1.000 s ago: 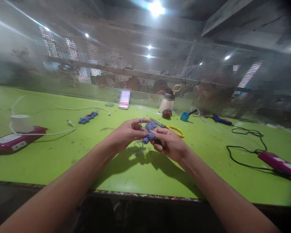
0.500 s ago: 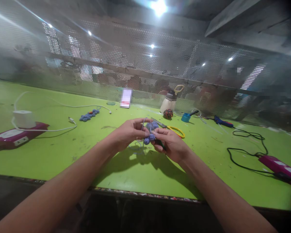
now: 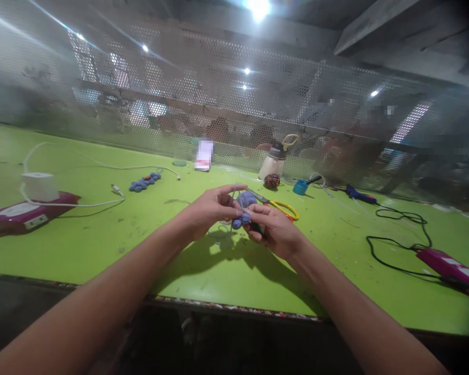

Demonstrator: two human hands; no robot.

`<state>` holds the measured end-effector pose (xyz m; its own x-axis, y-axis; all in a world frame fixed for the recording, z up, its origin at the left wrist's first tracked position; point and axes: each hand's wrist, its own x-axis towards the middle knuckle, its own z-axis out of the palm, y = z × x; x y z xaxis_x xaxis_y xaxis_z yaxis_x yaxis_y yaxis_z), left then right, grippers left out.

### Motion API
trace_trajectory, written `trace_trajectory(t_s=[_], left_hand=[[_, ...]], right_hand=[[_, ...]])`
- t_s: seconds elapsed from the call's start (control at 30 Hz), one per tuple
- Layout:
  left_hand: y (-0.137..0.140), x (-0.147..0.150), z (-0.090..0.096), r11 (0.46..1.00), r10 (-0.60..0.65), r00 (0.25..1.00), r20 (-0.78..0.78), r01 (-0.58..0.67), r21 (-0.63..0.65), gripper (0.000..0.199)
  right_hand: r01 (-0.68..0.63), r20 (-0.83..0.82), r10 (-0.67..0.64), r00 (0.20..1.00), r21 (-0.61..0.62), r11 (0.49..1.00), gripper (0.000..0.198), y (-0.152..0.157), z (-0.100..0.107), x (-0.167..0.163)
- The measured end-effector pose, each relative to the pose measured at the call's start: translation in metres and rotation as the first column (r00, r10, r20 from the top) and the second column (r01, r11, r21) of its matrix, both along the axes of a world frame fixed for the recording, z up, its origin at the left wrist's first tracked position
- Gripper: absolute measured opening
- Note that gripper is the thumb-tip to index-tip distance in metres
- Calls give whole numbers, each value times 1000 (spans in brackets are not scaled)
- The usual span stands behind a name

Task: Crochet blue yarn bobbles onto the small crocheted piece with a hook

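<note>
My left hand [image 3: 209,211] pinches a small purple crochet piece [image 3: 237,224] with puffy, petal-like lobes, between thumb and fingers. A strand of purple yarn runs up over its raised index finger. My right hand [image 3: 279,229] is closed on a crochet hook [image 3: 257,228] whose dark green handle shows below the fingers; its tip is hidden at the stitches. Both hands meet above the table, fingertips almost touching. Just behind the piece sits a purple yarn ball [image 3: 246,199]. Scissors with yellow handles [image 3: 283,209] lie beyond my right hand.
On the green table [image 3: 101,250], a finished-looking purple crochet strip [image 3: 144,182] lies left. Power strips [image 3: 31,211] stand at both sides, with cables. Farther back are a phone [image 3: 204,155], a spray bottle [image 3: 271,161], a dark yarn ball [image 3: 272,181], a blue pot [image 3: 300,187] and a glue gun [image 3: 360,195].
My left index finger has straightened and lifted the yarn slightly. Both hands stay on the crochet piece in nearly the same place. The view has shifted a little.
</note>
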<state>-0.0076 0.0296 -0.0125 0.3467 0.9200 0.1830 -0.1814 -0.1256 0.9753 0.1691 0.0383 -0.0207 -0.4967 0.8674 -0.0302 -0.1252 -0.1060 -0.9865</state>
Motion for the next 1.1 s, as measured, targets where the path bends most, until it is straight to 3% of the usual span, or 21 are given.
trace_trajectory(t_s=[0.23, 0.53, 0.77, 0.87, 0.97, 1.1], left_hand=[[-1, -1, 7, 991, 11, 989, 148, 10, -137, 70], [-1, -2, 9, 976, 37, 990, 137, -7, -215, 65], [3, -2, 6, 977, 100, 994, 34, -91, -194, 58], [7, -6, 4, 972, 213, 967, -137, -224, -68, 68], [16, -16, 0, 883, 469, 837, -283, -441, 159, 71], [30, -36, -1, 731, 682, 692, -237, -643, 229, 73]], right_hand=[[-12, 7, 12, 1000, 20, 1000, 29, 2, -1, 3], [-12, -6, 12, 1000, 29, 1000, 32, 3, -1, 2], [-16, -24, 17, 1000, 36, 999, 37, 4, -2, 2], [-12, -38, 13, 999, 32, 999, 36, 5, -3, 3], [40, -90, -33, 995, 78, 996, 33, 10, 0, 7], [235, -251, -190, 949, 166, 958, 28, 24, 11, 24]])
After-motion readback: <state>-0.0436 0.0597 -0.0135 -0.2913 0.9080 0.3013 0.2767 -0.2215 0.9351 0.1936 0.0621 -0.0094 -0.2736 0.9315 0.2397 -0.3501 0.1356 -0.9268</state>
